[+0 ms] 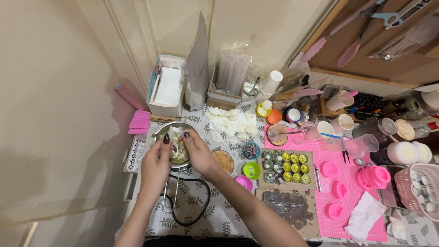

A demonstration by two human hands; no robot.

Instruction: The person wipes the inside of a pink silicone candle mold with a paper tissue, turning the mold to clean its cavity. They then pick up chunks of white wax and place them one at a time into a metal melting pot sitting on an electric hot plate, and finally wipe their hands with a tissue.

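At the left of the table, over the metal pot [170,129], the left hand [157,161] and right hand [196,153] pinch a pale, off-white wax chunk [177,151] between fingertips pressed together. It looks light, stiff and brittle, likely to crumble or slip, so best held by its edges. More white wax pieces [231,122] lie just right, farther back, with the pink silicone mat [340,183] well right

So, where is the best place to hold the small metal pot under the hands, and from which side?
Probably by the long wire handle of the small metal pot, coming from the near side: it points toward the person, away from the bowl.
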